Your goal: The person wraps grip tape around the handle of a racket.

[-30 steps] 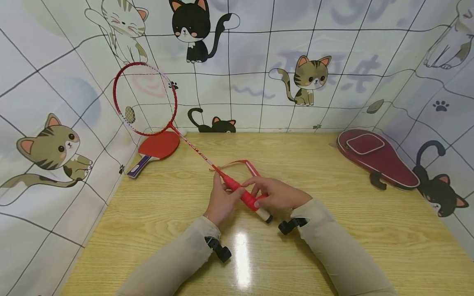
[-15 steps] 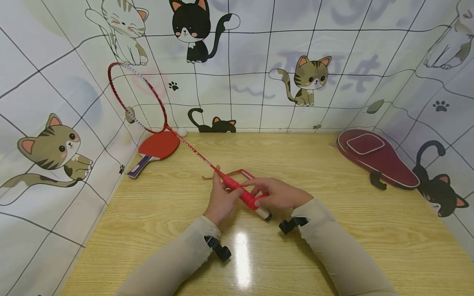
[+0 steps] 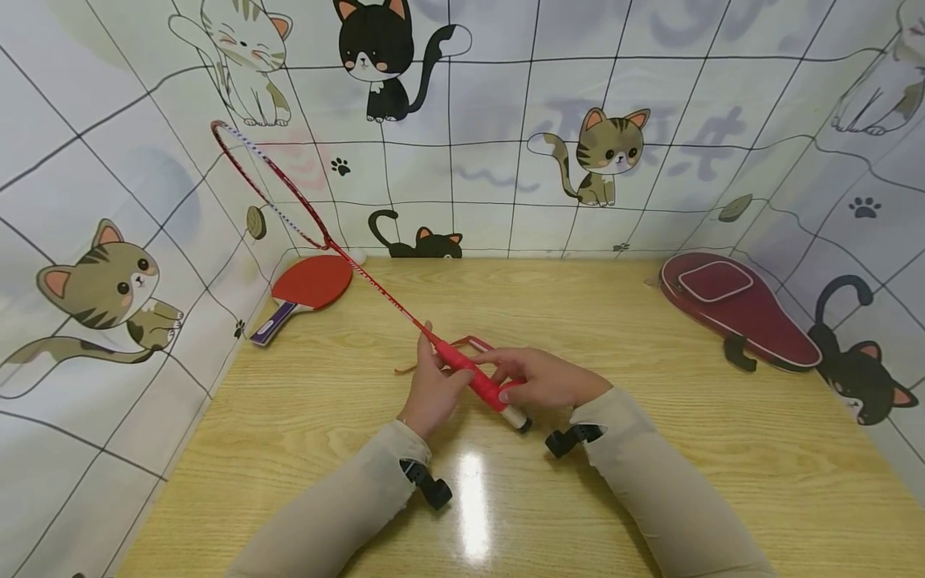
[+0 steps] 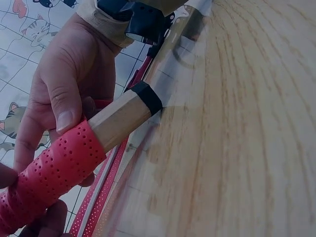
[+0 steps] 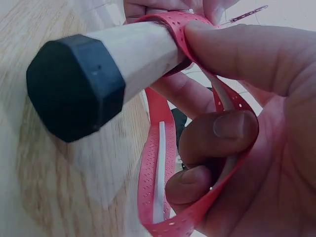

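Note:
A red badminton racket (image 3: 376, 286) slants from between both hands toward the back left, its head raised and seen nearly edge-on. Pink perforated grip tape (image 4: 52, 170) is wound round its handle, leaving bare wood (image 4: 121, 116) and a black end cap (image 5: 74, 89) at the butt. My left hand (image 3: 436, 393) holds the handle at the upper part of the wrap, thumb on top. My right hand (image 3: 545, 379) pinches the tape at the wrap's lower edge with its thumb, and the loose strip (image 5: 158, 173) with a white centre line runs through its curled fingers.
At the back left lie a red table tennis bat (image 3: 314, 282) and a white ball (image 3: 356, 256). A dark red racket case (image 3: 737, 309) rests at the back right of the wooden table (image 3: 650, 498). Cat-patterned sheeting (image 3: 499, 177) stands round the back and sides.
The racket has turned about its shaft, so its head looks much narrower. The loose tape's visible part has shortened and drawn nearer the hands, which stay in nearly the same place.

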Demonstrator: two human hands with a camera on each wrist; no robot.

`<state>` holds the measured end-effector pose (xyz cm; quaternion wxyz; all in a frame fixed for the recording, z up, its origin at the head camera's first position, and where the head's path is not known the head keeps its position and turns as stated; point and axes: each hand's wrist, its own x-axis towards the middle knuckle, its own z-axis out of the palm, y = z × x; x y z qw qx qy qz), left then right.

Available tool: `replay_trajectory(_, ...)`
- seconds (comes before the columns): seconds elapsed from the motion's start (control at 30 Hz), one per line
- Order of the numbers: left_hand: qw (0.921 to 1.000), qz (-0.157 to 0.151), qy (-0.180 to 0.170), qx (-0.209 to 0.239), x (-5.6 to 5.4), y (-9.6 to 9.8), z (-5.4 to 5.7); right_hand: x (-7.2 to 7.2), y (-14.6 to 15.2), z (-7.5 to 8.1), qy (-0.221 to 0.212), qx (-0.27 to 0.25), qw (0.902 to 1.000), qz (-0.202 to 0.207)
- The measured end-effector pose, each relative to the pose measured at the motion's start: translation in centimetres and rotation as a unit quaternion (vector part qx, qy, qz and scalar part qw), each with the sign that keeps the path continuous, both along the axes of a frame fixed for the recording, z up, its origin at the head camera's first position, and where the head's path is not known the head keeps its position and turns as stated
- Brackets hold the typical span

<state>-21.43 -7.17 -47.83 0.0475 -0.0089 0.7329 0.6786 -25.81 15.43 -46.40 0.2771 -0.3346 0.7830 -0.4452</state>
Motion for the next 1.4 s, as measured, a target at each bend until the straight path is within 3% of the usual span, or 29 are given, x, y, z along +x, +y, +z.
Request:
replay_trajectory(0.5,0.9998,0.001,0.003,-0.021,0.21,0.07,0.23,0.37,-0.23,0.2,0.027,0.013,0.9994,-0.019)
replay_trajectory(0.87,0.9998,-0.003,-0.001,0.018,0.1,0.11,0.15,0.19,0.16,0.34,-0.009,0.009,0.9999,-0.005)
replay_trajectory(1.4,0.9998,-0.006,0.008,-0.018,0.3,0.23,0.34,0.52,-0.21,0.31,0.008,0.018,0.9994,-0.029)
